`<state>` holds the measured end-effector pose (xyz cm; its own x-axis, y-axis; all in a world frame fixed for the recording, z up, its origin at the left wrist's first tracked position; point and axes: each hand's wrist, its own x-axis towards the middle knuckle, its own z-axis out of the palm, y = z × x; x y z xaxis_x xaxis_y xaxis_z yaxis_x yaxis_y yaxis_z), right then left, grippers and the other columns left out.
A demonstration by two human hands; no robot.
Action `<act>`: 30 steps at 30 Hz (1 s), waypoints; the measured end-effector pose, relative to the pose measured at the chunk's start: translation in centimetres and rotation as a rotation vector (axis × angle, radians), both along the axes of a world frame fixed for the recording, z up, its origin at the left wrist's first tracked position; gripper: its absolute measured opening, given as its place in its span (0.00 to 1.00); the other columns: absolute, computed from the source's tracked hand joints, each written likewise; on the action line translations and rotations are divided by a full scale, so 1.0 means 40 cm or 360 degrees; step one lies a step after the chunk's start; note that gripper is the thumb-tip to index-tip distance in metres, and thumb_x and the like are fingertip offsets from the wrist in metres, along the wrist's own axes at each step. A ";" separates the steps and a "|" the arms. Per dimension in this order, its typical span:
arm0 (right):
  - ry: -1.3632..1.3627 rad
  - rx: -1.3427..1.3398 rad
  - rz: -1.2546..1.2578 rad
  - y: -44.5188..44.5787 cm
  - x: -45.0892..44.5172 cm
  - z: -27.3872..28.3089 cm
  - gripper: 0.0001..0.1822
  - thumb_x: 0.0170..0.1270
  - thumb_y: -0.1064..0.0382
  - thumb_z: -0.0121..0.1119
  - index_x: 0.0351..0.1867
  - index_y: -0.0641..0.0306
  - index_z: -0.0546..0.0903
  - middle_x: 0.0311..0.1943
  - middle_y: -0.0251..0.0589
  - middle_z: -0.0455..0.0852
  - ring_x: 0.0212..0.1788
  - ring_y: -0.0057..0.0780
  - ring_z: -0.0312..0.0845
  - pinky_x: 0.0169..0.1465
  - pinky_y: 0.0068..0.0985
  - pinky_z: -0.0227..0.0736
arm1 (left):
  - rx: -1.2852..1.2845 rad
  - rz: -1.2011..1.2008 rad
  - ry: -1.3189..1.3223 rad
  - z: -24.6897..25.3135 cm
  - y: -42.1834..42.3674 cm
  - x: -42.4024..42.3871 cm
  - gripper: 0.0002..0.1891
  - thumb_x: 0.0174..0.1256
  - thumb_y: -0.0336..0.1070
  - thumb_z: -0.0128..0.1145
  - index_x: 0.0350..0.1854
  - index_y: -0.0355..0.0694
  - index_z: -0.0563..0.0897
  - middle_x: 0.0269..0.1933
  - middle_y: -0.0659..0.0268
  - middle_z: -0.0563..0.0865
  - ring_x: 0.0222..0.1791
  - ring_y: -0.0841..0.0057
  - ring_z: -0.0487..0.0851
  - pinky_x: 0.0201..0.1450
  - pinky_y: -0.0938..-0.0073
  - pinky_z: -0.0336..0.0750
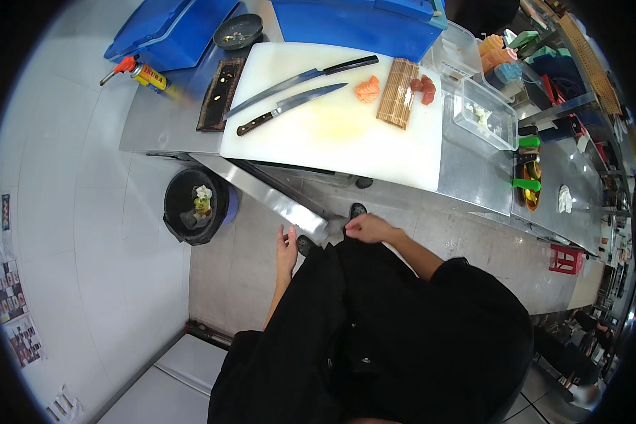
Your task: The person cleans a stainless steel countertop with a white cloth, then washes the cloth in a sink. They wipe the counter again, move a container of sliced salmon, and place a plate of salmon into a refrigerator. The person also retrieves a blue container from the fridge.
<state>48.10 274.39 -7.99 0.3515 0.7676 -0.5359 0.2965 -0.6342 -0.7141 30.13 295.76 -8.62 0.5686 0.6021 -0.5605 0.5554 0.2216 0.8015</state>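
My left hand (pixel 286 249) hangs beside the open steel refrigerator door (pixel 275 200) under the counter, fingers apart, holding nothing. Near that door's end, my right hand (pixel 369 228) is curled; a blurred greyish thing lies by its fingertips, and I cannot tell if it is held. On the white cutting board (pixel 318 143) lie a black-handled knife (pixel 302 79), a brown-handled knife (pixel 291 107), orange salmon pieces (pixel 368 89), a bamboo rolling mat (pixel 398 94) and red fish pieces (pixel 427 90). Left of the board is a dark rectangular plate (pixel 220 95) with small bits on it.
A lined waste bin (pixel 177 204) stands at the left. A gas torch (pixel 148 76), a dark bowl (pixel 238 32) and blue containers (pixel 358 29) sit around the board. Clear plastic tubs (pixel 490 114) stand right. A red stool (pixel 566 259) and a person (pixel 567 352) are farther off.
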 end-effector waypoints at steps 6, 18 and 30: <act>-0.0994 0.0759 -0.1091 -0.048 0.419 0.207 0.19 0.66 0.56 0.57 0.53 0.66 0.78 0.28 0.40 0.84 0.32 0.24 0.80 0.41 0.26 0.76 | 0.0875 -0.0192 0.0549 -0.043 0.041 -0.131 0.45 0.50 0.60 0.67 0.63 0.32 0.64 0.55 0.41 0.72 0.55 0.46 0.73 0.57 0.53 0.68; -0.1668 -0.0166 -0.1113 -0.032 0.849 0.180 0.30 0.60 0.39 0.52 0.60 0.52 0.73 0.56 0.42 0.76 0.62 0.40 0.65 0.63 0.53 0.56 | 0.1546 0.0287 0.0871 0.022 0.119 -0.335 0.37 0.54 0.35 0.66 0.66 0.36 0.64 0.53 0.47 0.74 0.53 0.50 0.74 0.56 0.56 0.69; -0.1810 0.0195 -0.1159 -0.078 0.815 0.153 0.07 0.51 0.61 0.60 0.33 0.54 0.82 0.33 0.38 0.83 0.34 0.40 0.81 0.37 0.40 0.77 | 0.1172 -0.0154 -0.0605 0.215 -0.128 0.218 0.13 0.63 0.26 0.56 0.50 0.38 0.80 0.55 0.58 0.76 0.54 0.70 0.76 0.49 0.74 0.75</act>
<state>80.69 271.26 -1.87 0.8939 0.2404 0.3784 0.3824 -0.8494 -0.3637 38.83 290.65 -0.01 0.7076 0.6782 0.1981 0.2075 -0.4675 0.8593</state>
